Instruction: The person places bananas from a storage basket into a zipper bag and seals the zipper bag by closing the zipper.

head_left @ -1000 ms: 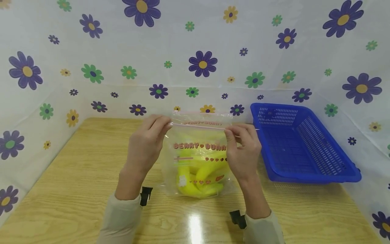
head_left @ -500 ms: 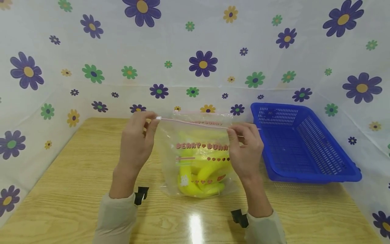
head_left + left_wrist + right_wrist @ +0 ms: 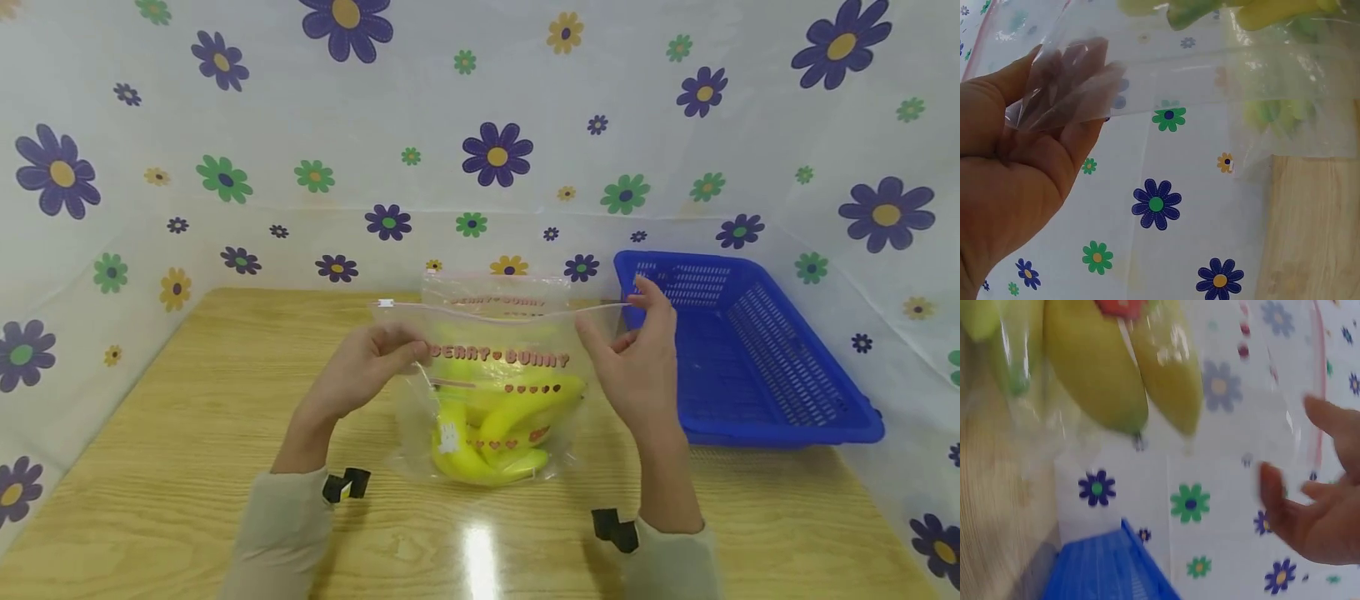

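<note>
In the head view a clear zip bag (image 3: 501, 358) with pink print stands upright on the table, yellow bananas (image 3: 487, 442) inside it. Its white slider (image 3: 386, 303) sits at the top left corner, on the pink zip strip. My left hand (image 3: 367, 367) pinches the bag's left side below the slider; in the left wrist view its fingers (image 3: 1072, 81) show through the film. At the bag's upper right my right hand (image 3: 637, 358) has its fingers spread. The right wrist view shows that hand's blurred fingers (image 3: 1275, 494) apart beside the film.
Behind the front bag rises the top of a second printed zip bag (image 3: 495, 287). A blue plastic basket (image 3: 780, 437) stands right of the bags, close to my right hand. Flower-printed cloth (image 3: 300, 125) surrounds the wooden table (image 3: 225, 400) at the back and sides.
My left hand pulled the slider corner leftward, then let it go and took the bag's side lower down. My right hand released the zip strip, spread its fingers and moved slightly right.
</note>
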### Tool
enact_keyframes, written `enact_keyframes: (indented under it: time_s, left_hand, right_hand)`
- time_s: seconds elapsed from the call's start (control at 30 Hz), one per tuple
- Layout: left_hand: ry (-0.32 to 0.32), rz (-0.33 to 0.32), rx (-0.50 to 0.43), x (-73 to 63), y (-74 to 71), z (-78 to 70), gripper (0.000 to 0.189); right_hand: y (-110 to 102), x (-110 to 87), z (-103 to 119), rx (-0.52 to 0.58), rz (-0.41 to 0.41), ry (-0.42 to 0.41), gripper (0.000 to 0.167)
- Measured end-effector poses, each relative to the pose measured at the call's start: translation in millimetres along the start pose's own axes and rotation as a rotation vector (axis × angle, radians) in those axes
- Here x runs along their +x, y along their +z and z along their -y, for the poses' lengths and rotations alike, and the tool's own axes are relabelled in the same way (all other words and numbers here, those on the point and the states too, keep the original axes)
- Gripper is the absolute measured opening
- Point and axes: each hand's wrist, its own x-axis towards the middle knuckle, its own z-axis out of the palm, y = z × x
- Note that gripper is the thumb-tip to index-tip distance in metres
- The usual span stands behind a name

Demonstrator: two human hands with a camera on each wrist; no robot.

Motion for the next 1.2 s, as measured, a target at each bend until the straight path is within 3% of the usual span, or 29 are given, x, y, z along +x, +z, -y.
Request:
enact_keyframes:
  time_s: [0.1,0.2,0.27,0.33,0.47,0.57,0.63,0.7,0.83,1.1,1.2]
  left_hand:
    - [-0.009,-0.015,-0.002,0.6,-2.6,3.9,0.021]
    - [-0.029,0.010,0.012,-0.6,-7.9,10.2,0.036]
    - [-0.069,0.061,0.027,-4.3,-13.5,15.1,0.053]
    - [-0.124,0.136,0.049,-9.0,-18.9,19.7,0.066]
    - [-0.200,0.298,0.106,-15.6,-26.7,29.7,0.055]
    - [-0.144,0.367,0.113,-15.6,-30.9,35.7,0.030]
    - [-0.091,0.368,0.106,-15.3,-34.1,37.8,0.022]
    - [-0.052,0.326,0.078,-16.6,-38.1,37.9,0.020]
    - [-0.037,0.186,0.011,-19.1,-48.0,34.1,0.020]
    - [-0.008,-0.100,-0.216,-20.3,-48.3,17.3,0.033]
    - [-0.022,-0.238,-0.122,-24.6,-47.6,9.3,0.039]
  right_hand:
    - [-17,1.6,-13,-0.138,0.359,0.170,0.088]
    - [-21,2.5,-27,-0.177,0.678,0.155,0.068]
    - [-18,3.1,-34,-0.151,0.781,0.093,0.049]
    - [-13,4.2,-39,-0.099,0.810,0.041,0.032]
    - [-10,6.1,-45,-0.013,0.792,0.019,0.024]
    - [-9,6.9,-46,0.052,0.778,0.054,0.028]
    - [-6,7.2,-46,0.110,0.759,0.083,0.031]
    - [-1,7.2,-46,0.184,0.724,0.130,0.032]
    - [13,8.3,-39,0.339,0.626,0.229,0.031]
    - [56,-0.7,-11,0.557,0.306,0.394,0.034]
    - [74,-6.4,-2,0.540,0.190,0.381,0.035]
